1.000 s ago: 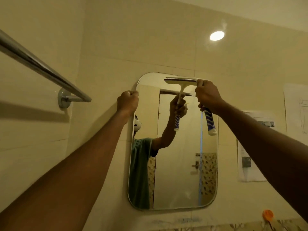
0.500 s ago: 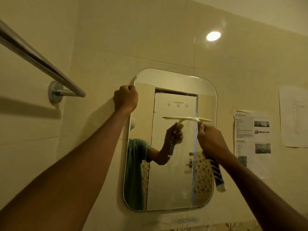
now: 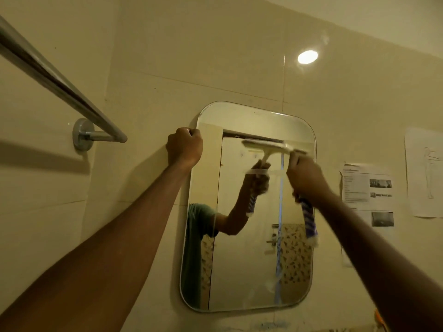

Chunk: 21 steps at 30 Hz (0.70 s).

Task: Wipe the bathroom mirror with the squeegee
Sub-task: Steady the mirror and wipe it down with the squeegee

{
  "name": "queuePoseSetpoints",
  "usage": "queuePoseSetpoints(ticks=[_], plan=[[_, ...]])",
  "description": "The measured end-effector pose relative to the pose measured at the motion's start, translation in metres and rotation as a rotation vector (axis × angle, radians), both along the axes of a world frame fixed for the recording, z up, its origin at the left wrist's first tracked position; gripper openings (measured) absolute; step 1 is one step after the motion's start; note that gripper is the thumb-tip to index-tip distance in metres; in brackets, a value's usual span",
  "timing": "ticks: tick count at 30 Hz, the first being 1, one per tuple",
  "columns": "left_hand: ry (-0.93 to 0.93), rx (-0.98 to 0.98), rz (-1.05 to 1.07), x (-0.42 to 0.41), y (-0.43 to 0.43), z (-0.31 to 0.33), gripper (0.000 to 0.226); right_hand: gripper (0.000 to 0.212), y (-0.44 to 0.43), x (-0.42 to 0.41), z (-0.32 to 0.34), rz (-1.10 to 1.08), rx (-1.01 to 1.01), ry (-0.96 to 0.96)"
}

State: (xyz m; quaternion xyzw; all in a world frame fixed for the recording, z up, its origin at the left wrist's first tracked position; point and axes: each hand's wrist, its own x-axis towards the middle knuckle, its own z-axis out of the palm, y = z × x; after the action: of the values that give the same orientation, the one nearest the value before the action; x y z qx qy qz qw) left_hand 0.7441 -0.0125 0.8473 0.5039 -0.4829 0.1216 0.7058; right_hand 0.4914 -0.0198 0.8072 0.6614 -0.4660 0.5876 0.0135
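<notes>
At centre frame the rounded wall mirror [image 3: 249, 271] hangs on cream tile, and the left hand [image 3: 184, 146] is curled into a fist gripping its upper left edge. The right hand [image 3: 305, 176] is closed around the blue-and-white handle of the squeegee [image 3: 266, 146], whose pale blade lies blurred across the mirror's upper right part. A chrome towel bar [image 3: 60, 85] crosses the upper left of the frame.

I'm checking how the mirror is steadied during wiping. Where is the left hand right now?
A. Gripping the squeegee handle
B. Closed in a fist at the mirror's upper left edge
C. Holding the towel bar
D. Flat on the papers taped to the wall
B: the left hand is a closed fist at the upper left edge of the mirror, while the right hand holds the squeegee.
</notes>
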Motion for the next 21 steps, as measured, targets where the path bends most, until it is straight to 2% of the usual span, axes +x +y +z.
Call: queuePoseSetpoints(ticks=[3, 5, 7, 12, 15, 18, 21], plan=[[0.008, 0.008, 0.000, -0.001, 0.003, 0.000, 0.036, 0.050, 0.002, 0.001, -0.060, 0.004, 0.036, -0.004], [0.016, 0.008, 0.000, -0.004, 0.005, 0.000, 0.033, 0.047, 0.005, -0.004, -0.068, 0.013, 0.080, 0.005], [0.016, -0.006, 0.009, -0.006, 0.005, 0.000, 0.032, 0.045, 0.006, -0.012, -0.046, 0.031, 0.083, -0.021], [0.015, -0.043, 0.066, -0.011, 0.003, -0.005, 0.035, 0.044, 0.005, -0.036, 0.056, -0.008, -0.059, -0.022], [0.008, -0.048, 0.081, -0.009, 0.000, -0.008, 0.038, 0.042, -0.003, -0.046, 0.074, -0.005, -0.058, -0.002], [-0.013, -0.042, 0.081, -0.007, -0.001, -0.007, 0.039, 0.046, -0.012, -0.049, 0.045, 0.002, -0.036, -0.009], [-0.036, -0.035, 0.100, -0.008, -0.002, -0.007, 0.039, 0.054, -0.017, -0.049, -0.018, -0.003, 0.003, -0.036]])
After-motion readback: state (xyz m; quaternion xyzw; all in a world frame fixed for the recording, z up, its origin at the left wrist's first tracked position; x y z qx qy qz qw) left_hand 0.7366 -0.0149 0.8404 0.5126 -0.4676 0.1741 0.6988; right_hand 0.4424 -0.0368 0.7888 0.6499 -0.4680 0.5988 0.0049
